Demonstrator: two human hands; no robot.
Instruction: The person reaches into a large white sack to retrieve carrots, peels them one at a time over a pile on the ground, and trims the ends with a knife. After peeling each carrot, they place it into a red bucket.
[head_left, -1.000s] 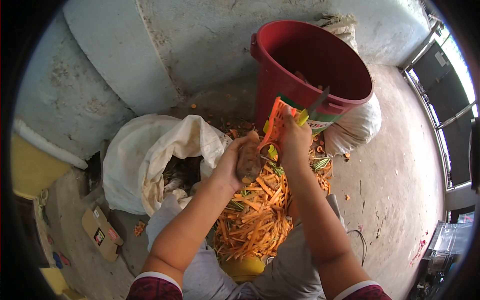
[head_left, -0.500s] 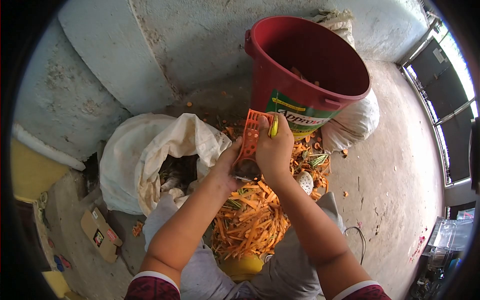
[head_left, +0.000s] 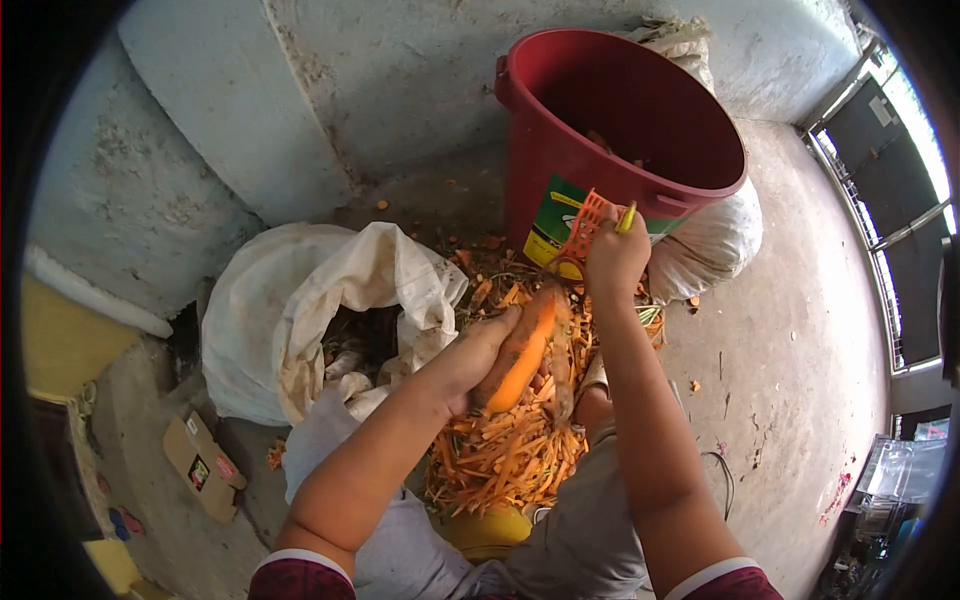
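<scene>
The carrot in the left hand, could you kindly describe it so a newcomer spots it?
Nearer than the big red bin is the left hand. It holds the carrot, a thick root with brownish skin beside an orange stripe, unlike thin peelings beneath.

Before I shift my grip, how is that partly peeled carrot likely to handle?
The carrot in the left hand looks thick and fairly straight, so probably stiff. Its bared orange face may be slicker than the brown skin left beside it. Its rounded sides suggest it could roll if set down.
</scene>
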